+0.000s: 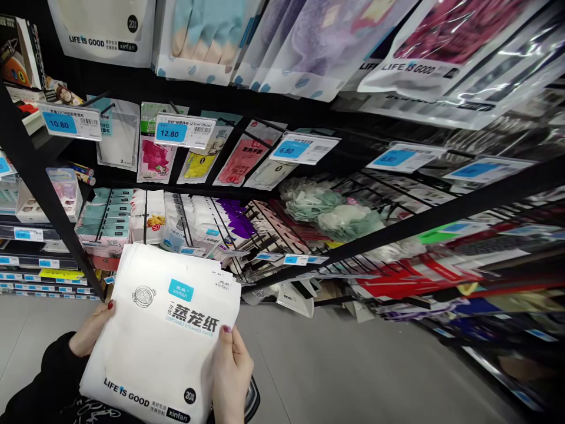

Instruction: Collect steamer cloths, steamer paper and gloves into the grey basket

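Note:
I hold a stack of white packets of disposable steamer paper (159,330) low in front of me, printed with a blue xinfan tag and "LIFE IS GOOD". My left hand (90,330) grips the stack's left edge, thumb on the front, in a black sleeve. My right hand (229,371) clasps the right edge, thumb on the front. Both hands are closed on the stack. At least two packets are fanned at the top.
A black shop rack (441,215) runs from left to far right with hanging goods: cleaning gloves (154,156), bath sponges (326,206), boxed items (110,218), blue price tags (183,131). More white packets (106,29) hang above. Grey tiled floor (353,365) lies below.

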`<act>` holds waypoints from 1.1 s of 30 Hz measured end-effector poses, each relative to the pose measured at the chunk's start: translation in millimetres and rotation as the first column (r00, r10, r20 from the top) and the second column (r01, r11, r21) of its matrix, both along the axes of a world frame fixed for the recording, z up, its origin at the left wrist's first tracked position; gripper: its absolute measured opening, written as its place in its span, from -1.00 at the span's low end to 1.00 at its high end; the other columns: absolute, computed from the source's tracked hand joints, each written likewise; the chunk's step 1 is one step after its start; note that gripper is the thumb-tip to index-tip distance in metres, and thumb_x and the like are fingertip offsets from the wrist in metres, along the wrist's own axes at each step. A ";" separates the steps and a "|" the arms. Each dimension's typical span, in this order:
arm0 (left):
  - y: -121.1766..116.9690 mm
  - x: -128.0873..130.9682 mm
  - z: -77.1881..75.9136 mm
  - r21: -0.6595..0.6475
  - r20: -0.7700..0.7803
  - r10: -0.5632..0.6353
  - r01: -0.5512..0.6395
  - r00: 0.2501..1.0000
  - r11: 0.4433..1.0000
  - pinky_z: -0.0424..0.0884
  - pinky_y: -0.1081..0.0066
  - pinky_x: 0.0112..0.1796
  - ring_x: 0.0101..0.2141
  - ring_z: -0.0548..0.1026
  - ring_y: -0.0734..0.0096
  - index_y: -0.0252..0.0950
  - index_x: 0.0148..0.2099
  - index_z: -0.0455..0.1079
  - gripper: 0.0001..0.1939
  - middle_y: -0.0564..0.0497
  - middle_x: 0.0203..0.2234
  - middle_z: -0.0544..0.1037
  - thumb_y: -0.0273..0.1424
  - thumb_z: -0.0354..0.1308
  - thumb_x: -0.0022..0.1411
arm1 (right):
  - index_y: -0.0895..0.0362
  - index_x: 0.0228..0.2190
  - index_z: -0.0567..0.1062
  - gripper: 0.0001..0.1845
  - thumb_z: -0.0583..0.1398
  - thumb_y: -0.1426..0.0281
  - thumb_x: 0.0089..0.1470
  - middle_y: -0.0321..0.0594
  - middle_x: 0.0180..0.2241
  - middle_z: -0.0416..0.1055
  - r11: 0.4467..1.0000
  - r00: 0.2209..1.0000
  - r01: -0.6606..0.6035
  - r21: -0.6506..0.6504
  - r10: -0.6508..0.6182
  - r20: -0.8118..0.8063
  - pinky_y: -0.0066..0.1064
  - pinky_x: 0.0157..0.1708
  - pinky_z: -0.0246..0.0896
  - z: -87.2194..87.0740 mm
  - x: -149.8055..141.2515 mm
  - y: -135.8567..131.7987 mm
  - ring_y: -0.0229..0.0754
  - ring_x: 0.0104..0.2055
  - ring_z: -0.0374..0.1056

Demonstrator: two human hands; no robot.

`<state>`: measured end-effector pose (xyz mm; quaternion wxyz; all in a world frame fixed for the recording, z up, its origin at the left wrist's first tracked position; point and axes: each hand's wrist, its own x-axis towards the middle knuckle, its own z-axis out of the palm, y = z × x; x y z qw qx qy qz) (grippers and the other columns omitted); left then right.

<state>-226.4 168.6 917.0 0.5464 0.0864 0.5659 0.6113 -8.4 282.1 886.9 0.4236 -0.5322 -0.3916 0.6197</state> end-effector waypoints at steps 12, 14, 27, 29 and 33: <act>1.4 -3.2 -5.0 -0.007 -0.042 0.015 -0.016 0.999 1.000 0.39 0.37 -0.46 -0.51 0.54 0.21 -0.36 -0.49 0.54 -0.67 -0.13 -0.55 0.63 -0.19 0.42 -0.23 | 0.25 -0.14 0.44 -0.37 0.25 0.04 -0.15 0.04 -0.11 0.44 0.960 0.965 0.212 0.182 -0.235 0.118 -0.33 -0.26 0.35 6.0 -1.0 -4.8 0.00 -0.17 0.41; 1.0 -4.2 -5.5 0.014 -0.065 -0.012 0.013 0.998 1.000 0.40 0.38 -0.46 -0.53 0.54 0.24 -0.36 -0.47 0.55 -0.69 -0.11 -0.55 0.64 -0.23 0.42 -0.23 | 0.23 -0.24 0.43 -0.43 0.30 0.07 -0.21 0.01 -0.17 0.46 0.966 0.965 0.218 0.137 -0.234 0.116 -0.40 -0.43 0.33 6.2 -0.7 -4.6 -0.10 -0.34 0.42; -5.0 -3.1 -7.8 0.022 -0.026 0.052 -0.051 0.998 0.998 0.40 0.34 -0.42 -0.46 0.55 0.18 -0.30 -0.50 0.47 -0.65 -0.07 -0.54 0.62 -0.13 0.40 -0.23 | 0.17 -0.56 0.35 -0.59 0.26 0.08 -0.11 -0.16 -0.38 0.44 0.907 0.889 0.338 0.251 -0.395 0.230 -0.48 -0.41 0.22 -4.0 10.6 -2.1 -0.20 -0.37 0.33; -5.4 -3.3 -9.1 0.019 -0.007 0.059 -0.059 0.998 0.998 0.41 0.35 -0.41 -0.46 0.55 0.19 -0.30 -0.47 0.49 -0.64 -0.06 -0.54 0.63 -0.13 0.39 -0.22 | 0.16 -0.54 0.34 -0.60 0.26 0.08 -0.11 -0.20 -0.42 0.43 0.885 0.868 0.396 0.244 -0.448 0.216 -0.50 -0.43 0.22 -3.1 14.9 -2.0 -0.23 -0.40 0.32; -6.8 -5.2 -14.9 0.015 0.007 0.082 -0.082 0.997 0.997 0.41 0.39 -0.47 -0.49 0.55 0.22 -0.32 -0.49 0.49 -0.66 -0.07 -0.54 0.63 -0.15 0.40 -0.21 | 0.16 -0.36 0.41 -0.53 0.33 0.08 -0.23 -0.18 -0.43 0.48 0.991 0.991 0.133 0.008 -0.133 0.006 -0.46 -0.53 0.25 0.0 24.3 -5.2 -0.18 -0.48 0.36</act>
